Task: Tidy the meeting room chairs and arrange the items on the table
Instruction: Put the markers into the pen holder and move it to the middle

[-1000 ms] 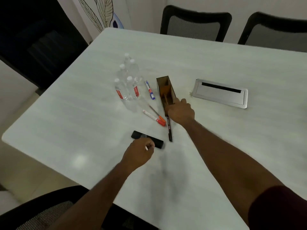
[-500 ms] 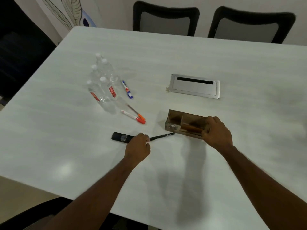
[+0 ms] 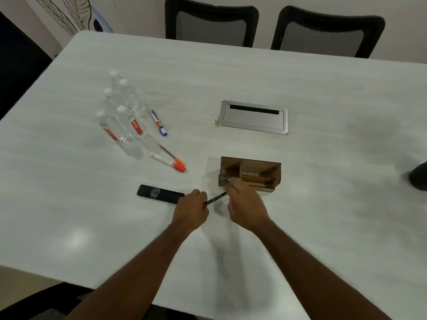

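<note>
1. The left hand (image 3: pixel 191 210) is just below centre of the frame, fingers curled tight round the near end of a black pen (image 3: pixel 216 197). The pen angles up and to the right.
2. The right hand (image 3: pixel 246 204) is right next to it and pretty motion-blurred. Its fingertips are up at the pen's far end, but honestly I can't tell if they're pinching it or just loose.
3. Just above the right hand sits the wooden organizer (image 3: pixel 250 173), open top with dividers. Its near left corner is right by those fingertips.
4. Left of the left hand, a black remote (image 3: pixel 159 194) lies flat on the table (image 3: pixel 323 215).
5. Further up-left there's a red marker (image 3: pixel 168 162) with an orange-capped pen (image 3: pixel 171 155) next to it, caps almost touching.
6. Above those is a blue marker (image 3: pixel 159 122), just beside a cluster of five water bottles (image 3: pixel 132 122) standing upright.
7. Upper middle: a metal cable hatch (image 3: pixel 253 117) set into the tabletop.
8. Two black mesh chairs (image 3: pixel 211 25) are along the top edge.
</note>
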Tool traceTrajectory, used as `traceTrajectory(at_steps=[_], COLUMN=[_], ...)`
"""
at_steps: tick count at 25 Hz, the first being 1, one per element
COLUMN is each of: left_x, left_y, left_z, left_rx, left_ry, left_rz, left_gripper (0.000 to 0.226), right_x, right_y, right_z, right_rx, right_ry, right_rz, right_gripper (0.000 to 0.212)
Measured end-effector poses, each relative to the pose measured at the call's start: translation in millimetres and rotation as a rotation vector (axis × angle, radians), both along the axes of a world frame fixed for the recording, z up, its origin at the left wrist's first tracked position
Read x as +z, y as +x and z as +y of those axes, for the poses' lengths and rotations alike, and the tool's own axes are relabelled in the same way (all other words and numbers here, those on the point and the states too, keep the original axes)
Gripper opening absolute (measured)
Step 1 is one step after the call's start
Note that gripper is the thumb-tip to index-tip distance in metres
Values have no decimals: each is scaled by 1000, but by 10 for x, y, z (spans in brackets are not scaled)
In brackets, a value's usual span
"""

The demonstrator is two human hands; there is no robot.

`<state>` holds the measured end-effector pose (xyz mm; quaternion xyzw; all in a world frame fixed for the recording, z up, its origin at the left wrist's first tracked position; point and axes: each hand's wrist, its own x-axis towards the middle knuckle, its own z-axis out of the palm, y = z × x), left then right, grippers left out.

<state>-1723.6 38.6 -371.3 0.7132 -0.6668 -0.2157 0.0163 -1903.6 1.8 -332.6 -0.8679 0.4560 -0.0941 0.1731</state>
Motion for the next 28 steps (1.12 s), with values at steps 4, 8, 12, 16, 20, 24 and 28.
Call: traceTrajectory(at_steps=[4, 8, 12, 16, 20, 24, 28], left_x=[292, 640, 794, 637, 450, 336, 239], left_y=[176, 177, 132, 286, 444, 509, 636], left_z=[-66, -173, -176, -150, -130, -224, -423], left_rx=[-39, 117, 368, 484, 506, 497, 460], left_ry=[-145, -327, -500, -385, -335, -275, -318], left_rz=[354, 576, 828, 647, 543, 445, 354], left_gripper=[11, 21, 29, 17, 23, 24, 28], right_x=[-96, 95, 353, 398, 392, 213, 156], right_y=[345, 516, 499, 361, 314, 261, 153], right_z=[100, 32, -181, -405, -619, -614, -639], right_rx=[-50, -154, -340, -535, -586, -552, -461], right_ry=[147, 81, -11, 43, 65, 221, 270], right_rz=[13, -133, -350, -448, -515, -270, -295], right_gripper=[37, 16, 14, 18, 21, 20, 20])
